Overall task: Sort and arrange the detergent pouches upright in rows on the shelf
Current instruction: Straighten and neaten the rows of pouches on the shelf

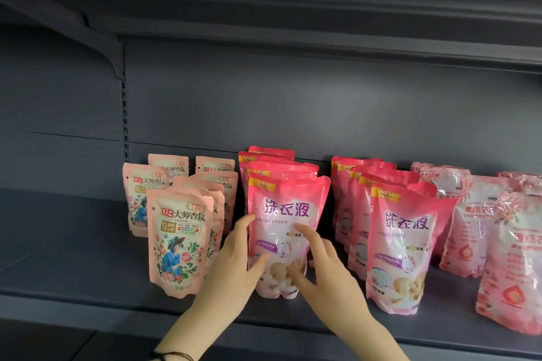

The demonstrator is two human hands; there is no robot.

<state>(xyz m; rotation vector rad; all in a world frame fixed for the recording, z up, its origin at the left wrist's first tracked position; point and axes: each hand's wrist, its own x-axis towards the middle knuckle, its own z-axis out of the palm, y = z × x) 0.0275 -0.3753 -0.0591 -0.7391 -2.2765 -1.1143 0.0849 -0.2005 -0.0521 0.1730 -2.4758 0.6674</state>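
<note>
Through the head camera I see a dark grey shelf [73, 258] carrying detergent pouches that stand upright in rows running front to back.

At the far left stand the pale-pink floral pouches [179, 240], two short rows side by side. Next comes a row of bright-pink pouches, and the front bright-pink pouch [289, 214] of that row stands near the shelf's front edge, between my two hands. My left hand [234, 258] holds its left edge: the fingers [247, 220] lie along and behind that edge, and the thumb presses on the lower front. My right hand [325, 269] is spread loosely, with the straight forefinger and the thumb tip touching the pouch's front face. I cannot tell whether its other fingers reach the right edge.

Just to the right a second bright-pink row [401, 246] stands apart from the first. Beyond it are the rose-print pouches [511, 269], clear-windowed and crinkled. A dark wristband [173, 356] circles my left wrist.
</note>
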